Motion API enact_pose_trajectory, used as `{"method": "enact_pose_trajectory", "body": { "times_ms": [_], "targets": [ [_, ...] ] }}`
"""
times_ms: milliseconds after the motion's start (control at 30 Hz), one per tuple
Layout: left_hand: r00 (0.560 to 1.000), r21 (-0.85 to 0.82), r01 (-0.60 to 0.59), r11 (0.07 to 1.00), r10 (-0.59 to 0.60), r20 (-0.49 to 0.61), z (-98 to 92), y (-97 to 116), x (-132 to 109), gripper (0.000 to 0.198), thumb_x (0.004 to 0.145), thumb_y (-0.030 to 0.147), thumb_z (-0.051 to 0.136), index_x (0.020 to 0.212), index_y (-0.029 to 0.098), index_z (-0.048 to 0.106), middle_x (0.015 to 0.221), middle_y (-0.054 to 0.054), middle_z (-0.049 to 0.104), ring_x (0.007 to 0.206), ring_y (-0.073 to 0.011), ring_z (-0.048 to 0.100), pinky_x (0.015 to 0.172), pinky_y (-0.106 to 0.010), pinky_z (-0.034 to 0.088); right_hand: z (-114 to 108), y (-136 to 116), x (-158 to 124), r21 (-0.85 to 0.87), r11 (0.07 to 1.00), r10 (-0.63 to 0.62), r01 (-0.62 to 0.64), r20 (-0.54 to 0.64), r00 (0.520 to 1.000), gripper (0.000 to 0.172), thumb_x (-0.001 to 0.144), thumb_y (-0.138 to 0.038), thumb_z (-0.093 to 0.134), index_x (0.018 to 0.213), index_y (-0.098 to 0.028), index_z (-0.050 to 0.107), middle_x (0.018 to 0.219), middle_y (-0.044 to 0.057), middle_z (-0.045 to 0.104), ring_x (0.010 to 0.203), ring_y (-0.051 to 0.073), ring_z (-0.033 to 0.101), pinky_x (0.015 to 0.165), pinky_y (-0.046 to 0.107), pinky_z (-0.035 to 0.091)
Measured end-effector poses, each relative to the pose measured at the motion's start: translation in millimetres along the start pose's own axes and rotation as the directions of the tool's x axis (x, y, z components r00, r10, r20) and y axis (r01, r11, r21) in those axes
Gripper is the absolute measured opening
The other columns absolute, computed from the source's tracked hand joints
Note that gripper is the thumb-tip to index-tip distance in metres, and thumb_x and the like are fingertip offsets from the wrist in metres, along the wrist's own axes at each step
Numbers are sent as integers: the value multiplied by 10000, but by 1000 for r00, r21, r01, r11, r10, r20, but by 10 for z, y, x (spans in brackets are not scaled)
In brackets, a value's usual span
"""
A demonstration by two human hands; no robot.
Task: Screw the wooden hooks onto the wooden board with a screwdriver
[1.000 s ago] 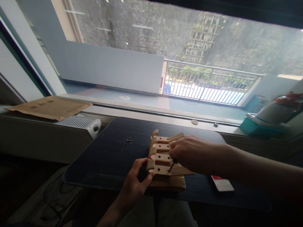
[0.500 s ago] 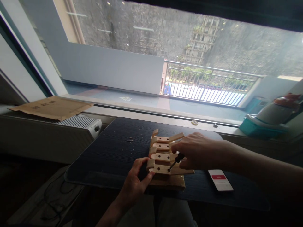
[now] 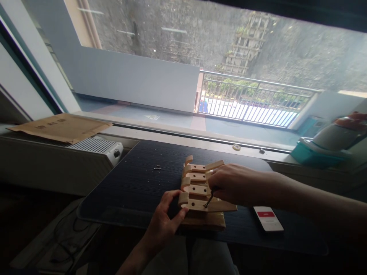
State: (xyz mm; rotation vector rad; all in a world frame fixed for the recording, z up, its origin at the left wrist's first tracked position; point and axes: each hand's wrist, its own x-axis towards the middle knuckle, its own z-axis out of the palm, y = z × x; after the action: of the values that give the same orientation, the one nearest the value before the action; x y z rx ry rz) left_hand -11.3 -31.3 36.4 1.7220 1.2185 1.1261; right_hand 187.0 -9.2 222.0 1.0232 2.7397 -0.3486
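Rack of wooden hooks (image 3: 197, 190) sits by the table's (image 3: 134, 183) front edge. Left hand (image 3: 165, 219) clasps its near-left end; right hand (image 3: 233, 185) pinches a small driver (image 3: 209, 200) at the nearest hook's hole; farther holes seem unfilled.

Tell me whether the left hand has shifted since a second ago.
No. The left hand still grips the near left end of the wooden rack.

Your one camera sits on your head, facing forward and down. The dark ribbed rectangular tabletop (image 3: 134, 191) lies close in the lower frame, your left hand (image 3: 163, 223) near at lower centre, and the wide glass window (image 3: 160, 46) fills the upper half.
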Motion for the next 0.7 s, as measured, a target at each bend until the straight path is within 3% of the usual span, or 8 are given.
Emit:
{"method": "enact_pose_trajectory", "body": {
  "times_ms": [133, 233, 300, 433, 600, 700],
  "targets": [
    [1000, -13, -6, 1000, 6, -14, 2, -4, -3, 330, 776, 306, 597, 1083, 201, 533, 1054, -51, 597, 977, -204, 579, 892, -329, 458, 67, 36, -50, -19, 994, 103, -106, -92, 990, 171, 845, -201, 443, 780, -179, 599, 735, 7, 613, 617, 100, 516, 554, 227, 312],
    [1000, -14, -18, 1000, 18, -21, 3, -10, 3, 332, 774, 303, 599, 1083, 198, 540, 1040, -52, 609, 958, -206, 590, 883, -334, 465, 64, 10, -71, -126, 973, 182, -192, -86, 980, 164, 812, -265, 487, 735, -182, 605, 666, 16, 597, 570, 119, 520, 507, 246, 269],
    [999, -12, -26, 1000, 26, -21, 3, -10, 8, 334, 775, 304, 600, 1085, 195, 543, 1030, -54, 618, 943, -207, 599, 881, -337, 467, 15, -27, -75, -167, 972, 156, -164, -63, 986, 80, 751, -230, 547, 789, -191, 606, 688, 17, 607, 596, 135, 543, 503, 246, 265],
    [1000, 0, -8, 1000, 8, -27, 3, 16, 11, 329, 771, 303, 608, 1077, 196, 549, 1033, -50, 626, 945, -206, 602, 882, -331, 467, -105, -117, -58, -152, 986, 66, -69, -23, 998, 243, 719, -49, 512, 894, -197, 593, 864, 31, 646, 735, 139, 578, 578, 236, 326],
    [1000, -13, 14, 1000, -15, -25, 8, 42, 8, 316, 774, 311, 606, 1066, 201, 550, 1033, -45, 623, 955, -204, 597, 887, -326, 462, -109, -126, -16, -95, 994, 47, -44, 23, 999, 198, 793, -45, 462, 843, -165, 611, 867, 50, 643, 794, 142, 575, 666, 234, 369],
    [1000, -11, 13, 1000, -13, -25, 9, 47, 7, 322, 769, 308, 607, 1065, 196, 547, 1038, -50, 618, 956, -204, 593, 884, -327, 463, -72, -56, -14, -35, 999, 14, -14, 2, 1000, 235, 797, -52, 463, 924, -173, 619, 901, 52, 635, 812, 140, 569, 652, 227, 373]
  ]
}}
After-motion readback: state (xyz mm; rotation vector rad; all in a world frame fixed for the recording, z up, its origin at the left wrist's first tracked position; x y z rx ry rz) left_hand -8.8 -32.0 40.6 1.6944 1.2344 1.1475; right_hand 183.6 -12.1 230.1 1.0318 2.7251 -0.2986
